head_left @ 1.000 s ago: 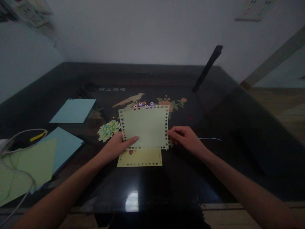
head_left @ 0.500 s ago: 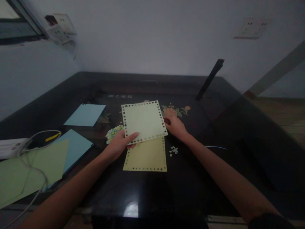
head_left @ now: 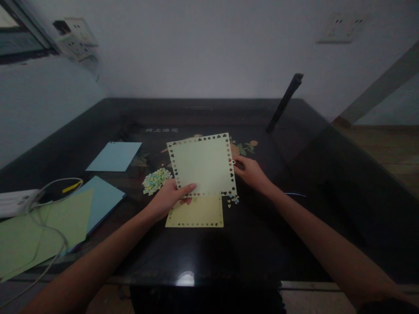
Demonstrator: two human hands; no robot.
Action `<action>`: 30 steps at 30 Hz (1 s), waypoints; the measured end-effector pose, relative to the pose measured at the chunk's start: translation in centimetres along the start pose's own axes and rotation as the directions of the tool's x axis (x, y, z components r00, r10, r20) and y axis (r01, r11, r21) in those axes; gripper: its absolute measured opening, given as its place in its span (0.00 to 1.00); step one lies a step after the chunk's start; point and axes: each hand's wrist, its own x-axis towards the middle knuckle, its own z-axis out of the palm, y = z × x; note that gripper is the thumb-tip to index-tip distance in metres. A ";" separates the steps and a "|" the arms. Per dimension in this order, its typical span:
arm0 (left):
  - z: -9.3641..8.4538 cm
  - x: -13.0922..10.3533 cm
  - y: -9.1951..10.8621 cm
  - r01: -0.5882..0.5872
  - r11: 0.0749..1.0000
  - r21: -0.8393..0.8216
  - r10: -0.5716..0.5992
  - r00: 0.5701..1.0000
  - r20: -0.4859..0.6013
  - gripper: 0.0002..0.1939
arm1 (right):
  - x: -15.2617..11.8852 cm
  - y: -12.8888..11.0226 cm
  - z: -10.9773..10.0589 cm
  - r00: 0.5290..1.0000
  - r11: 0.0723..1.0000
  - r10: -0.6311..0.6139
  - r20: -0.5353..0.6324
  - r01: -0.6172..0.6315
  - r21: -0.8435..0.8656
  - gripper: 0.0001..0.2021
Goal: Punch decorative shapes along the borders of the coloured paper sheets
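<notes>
My left hand (head_left: 170, 195) grips the lower left of a pale green paper sheet (head_left: 203, 165), thumb on top and fingers beneath. Small star and heart shapes are punched along the sheet's border. At its right edge, my right hand (head_left: 250, 171) is closed in a pinch, with a small pale paper cut-out (head_left: 233, 162) at the fingertips. Under the raised sheet lies a yellow paper sheet (head_left: 194, 213) with a punched border, partly covered. A heap of tiny paper cut-outs (head_left: 156, 181) lies beside my left hand, and a few loose cut-outs (head_left: 231, 201) lie to the right.
On the left of the dark glossy table (head_left: 255, 244) are a blue sheet (head_left: 114, 157), stacked blue paper (head_left: 103, 198), a large green sheet (head_left: 49, 222), and a white power strip (head_left: 16, 203) with a cable. A black upright bar (head_left: 284, 102) stands at the back right.
The green sheet has shifted slightly right and tilted more in my left hand. My right hand has moved right with it, and a small pale piece now shows at its fingertips.
</notes>
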 end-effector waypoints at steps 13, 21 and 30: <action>2.9 -1.4 1.6 -0.002 0.999 0.052 0.008 0.993 -0.120 0.17 | -8.7 -1.6 -2.6 0.890 0.319 0.342 0.301 -0.412 0.854 0.16; 2.9 -2.2 3.4 0.011 0.983 0.182 -0.001 0.999 -0.055 0.21 | -9.1 -1.2 -2.0 0.870 0.441 0.376 0.318 -0.470 0.765 0.14; 2.6 -2.2 2.9 0.033 0.966 0.256 -0.029 0.999 -0.019 0.19 | -9.2 -1.8 -2.2 0.890 0.506 0.358 0.282 -0.438 0.743 0.15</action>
